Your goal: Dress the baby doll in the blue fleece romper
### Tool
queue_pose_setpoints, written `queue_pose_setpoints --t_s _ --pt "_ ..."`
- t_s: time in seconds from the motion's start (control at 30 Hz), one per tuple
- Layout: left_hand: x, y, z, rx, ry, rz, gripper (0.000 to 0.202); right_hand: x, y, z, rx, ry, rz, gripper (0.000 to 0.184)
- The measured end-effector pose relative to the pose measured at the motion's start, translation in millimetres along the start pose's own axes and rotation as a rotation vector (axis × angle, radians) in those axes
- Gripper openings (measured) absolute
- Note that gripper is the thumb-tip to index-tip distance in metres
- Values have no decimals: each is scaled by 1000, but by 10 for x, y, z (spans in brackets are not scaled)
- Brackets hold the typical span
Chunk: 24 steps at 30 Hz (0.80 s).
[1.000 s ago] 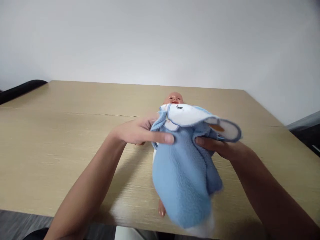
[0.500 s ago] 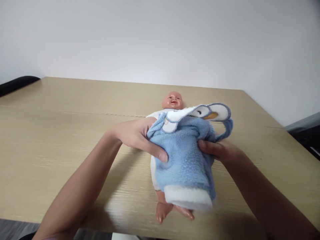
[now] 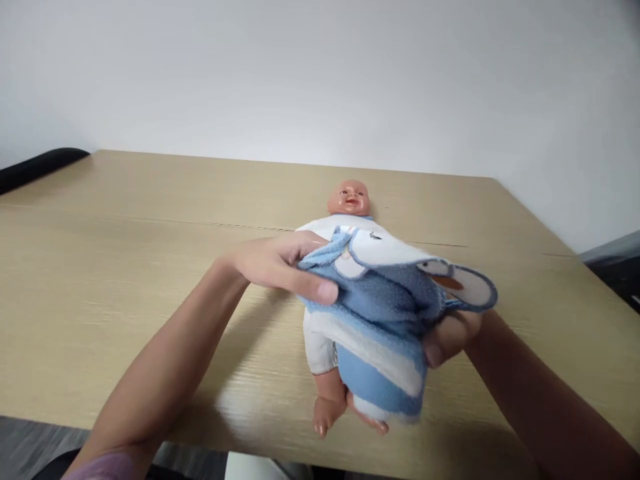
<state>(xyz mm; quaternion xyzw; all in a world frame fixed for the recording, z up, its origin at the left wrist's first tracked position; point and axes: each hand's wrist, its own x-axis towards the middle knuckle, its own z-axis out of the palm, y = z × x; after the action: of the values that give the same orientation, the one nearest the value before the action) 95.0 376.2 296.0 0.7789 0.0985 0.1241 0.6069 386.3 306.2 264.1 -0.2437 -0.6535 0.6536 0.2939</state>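
A baby doll (image 3: 349,198) in a white outfit lies face up on the wooden table, feet toward me. Over its belly and legs I hold a bunched blue fleece doll garment (image 3: 385,293) with white trim and a white animal-shaped patch that has an orange part. My left hand (image 3: 280,267) grips its left side, thumb on top and the other fingers hidden beneath. At its right side, lower down, my right hand (image 3: 455,337) is closed on the fabric. The garment covers the doll's middle and much of one leg.
The wooden table (image 3: 150,287) spreads around the doll, with a white wall (image 3: 320,80) behind it. A dark curved object (image 3: 45,167) shows at the left edge, and a dark object (image 3: 617,267) stands beyond the table's right side.
The garment's lower part has folded up, showing its white hem higher and a blue layer beneath. My right hand has moved down, and the patch has swung lower to the right.
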Motion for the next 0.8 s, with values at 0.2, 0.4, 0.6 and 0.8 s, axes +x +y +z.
queue_pose_setpoints --t_s 0.2,0.4,0.6,0.8 --pt "-26 39 282 -137 289 51 41 -154 12 142 336 241 103 38" --pt "-228 7 784 -217 488 -26 39 -220 -272 485 52 79 135 44" --pt "-381 6 1407 -263 711 -243 45 -317 -231 886 -183 344 158 26" --pt "-500 -24 1858 -256 663 -499 45 -458 -108 1199 -333 471 297 20"
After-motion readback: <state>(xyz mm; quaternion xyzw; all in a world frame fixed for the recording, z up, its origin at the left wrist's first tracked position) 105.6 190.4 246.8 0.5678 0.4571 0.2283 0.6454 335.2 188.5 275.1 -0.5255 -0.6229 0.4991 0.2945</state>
